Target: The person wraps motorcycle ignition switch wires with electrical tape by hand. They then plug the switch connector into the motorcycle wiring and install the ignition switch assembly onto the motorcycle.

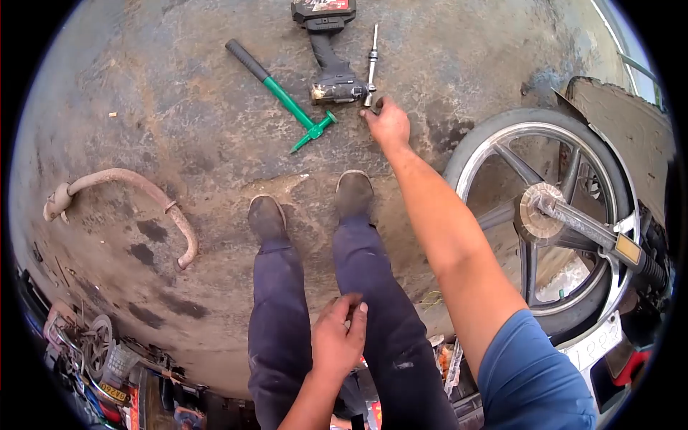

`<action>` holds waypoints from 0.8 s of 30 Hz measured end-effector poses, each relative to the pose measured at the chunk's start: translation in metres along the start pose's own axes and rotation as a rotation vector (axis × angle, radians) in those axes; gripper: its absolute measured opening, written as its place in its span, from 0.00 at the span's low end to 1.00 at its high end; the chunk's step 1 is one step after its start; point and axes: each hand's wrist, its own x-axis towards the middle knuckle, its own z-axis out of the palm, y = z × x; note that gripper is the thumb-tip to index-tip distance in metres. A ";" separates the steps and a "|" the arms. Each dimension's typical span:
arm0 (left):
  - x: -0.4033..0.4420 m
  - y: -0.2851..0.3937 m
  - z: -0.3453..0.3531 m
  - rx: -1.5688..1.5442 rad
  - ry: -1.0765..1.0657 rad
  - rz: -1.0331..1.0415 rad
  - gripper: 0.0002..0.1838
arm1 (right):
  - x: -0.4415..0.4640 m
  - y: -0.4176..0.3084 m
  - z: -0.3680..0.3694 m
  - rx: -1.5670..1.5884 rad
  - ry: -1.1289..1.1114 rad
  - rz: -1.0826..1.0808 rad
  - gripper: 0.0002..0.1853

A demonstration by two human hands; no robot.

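My right hand [388, 126] reaches down at the near end of a ratchet handle-like metal socket tool [371, 68], thumb and forefinger apart. Whether a fingertip touches the tool I cannot tell. Beside that tool lies a black cordless impact wrench [332, 64] with a red-labelled battery. To its left rests a green pick-ended hammer [288, 102] with a dark grip. Over my thighs hangs my left hand [338, 338], its fingers loosely bent and the thumb apart, with nothing visible in it.
A motorcycle wheel [464, 154] stands close on the right, before a cardboard sheet [631, 129]. On the left, a rusty exhaust pipe [147, 188] lies on the stained concrete floor [193, 129]. Parked motorbikes [97, 358] fill the lower left. My shoes [355, 192] are below the tools.
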 end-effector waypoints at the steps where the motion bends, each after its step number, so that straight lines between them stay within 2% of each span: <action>1: 0.001 0.001 -0.002 -0.026 -0.003 0.063 0.14 | 0.002 0.006 0.010 -0.005 0.054 -0.079 0.22; 2: 0.002 0.005 -0.004 -0.039 -0.030 0.062 0.14 | -0.003 0.011 0.019 0.004 0.052 -0.064 0.22; 5: 0.001 0.006 -0.011 0.013 -0.098 0.041 0.14 | -0.043 0.026 0.031 0.286 0.219 -0.045 0.13; 6: 0.004 0.008 -0.012 -0.020 -0.113 -0.016 0.14 | -0.060 0.031 0.034 0.466 0.169 0.093 0.12; 7: 0.007 0.010 -0.012 -0.052 -0.126 -0.071 0.15 | -0.075 0.052 0.052 0.580 0.154 0.060 0.11; 8: 0.008 0.006 -0.011 -0.042 -0.135 -0.051 0.15 | -0.090 0.078 0.073 0.852 -0.046 0.175 0.09; 9: 0.010 -0.002 -0.009 -0.073 -0.113 -0.026 0.16 | -0.118 0.050 0.034 1.145 -0.150 0.381 0.10; 10: 0.013 -0.006 -0.010 -0.100 -0.089 -0.009 0.16 | -0.130 0.053 0.026 1.223 -0.208 0.437 0.10; 11: 0.014 -0.004 -0.011 -0.108 -0.104 -0.039 0.17 | -0.137 0.055 0.021 1.219 -0.245 0.511 0.11; 15: 0.018 -0.006 -0.007 -0.130 -0.116 -0.080 0.17 | -0.129 0.061 0.029 1.167 -0.234 0.469 0.11; 18: 0.018 -0.004 -0.006 -0.166 -0.172 -0.140 0.14 | -0.097 0.048 0.035 0.946 -0.352 0.322 0.11; 20: 0.020 0.002 -0.007 -0.175 -0.169 -0.133 0.13 | -0.083 0.036 0.060 0.922 -0.267 0.201 0.10; 23: 0.023 0.003 -0.007 -0.164 -0.161 -0.134 0.13 | -0.087 0.005 0.071 1.087 -0.289 0.249 0.11; 24: 0.023 0.007 -0.007 -0.157 -0.170 -0.135 0.13 | -0.096 -0.008 0.062 1.021 -0.350 0.301 0.13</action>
